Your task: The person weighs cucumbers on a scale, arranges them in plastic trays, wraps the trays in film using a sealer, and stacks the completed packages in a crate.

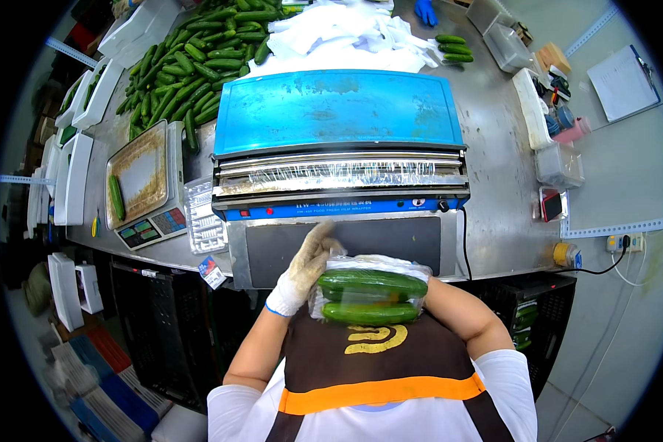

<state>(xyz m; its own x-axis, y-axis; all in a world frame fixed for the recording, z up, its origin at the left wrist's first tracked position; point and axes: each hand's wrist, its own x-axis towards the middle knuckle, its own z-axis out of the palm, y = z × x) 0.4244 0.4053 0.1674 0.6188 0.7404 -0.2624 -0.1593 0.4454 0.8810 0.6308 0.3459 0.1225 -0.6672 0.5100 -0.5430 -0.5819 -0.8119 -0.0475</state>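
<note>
A pack of green cucumbers in clear film [373, 298] is held up in front of the apron. My left hand [308, 265], in a white knitted glove, touches the pack's upper left corner; its fingers are raised and blurred. My right hand [389, 259], gloved too, is mostly hidden behind the pack and supports it from the far side. Beyond the hands stands a blue film wrapping machine [340, 110] with film drawn across its rollers. The machine's dark sealing plate [420, 237] lies just past the pack.
Left of the wrapper are a clear plastic tray [205, 221] and a scale [143, 177] with one cucumber [116, 197] on its pan. Behind lie heaped cucumbers [188, 72] and white netting or cloth [342, 38]. Bins [532, 110] line the right edge; a black cable [466, 248] hangs beside the wrapper.
</note>
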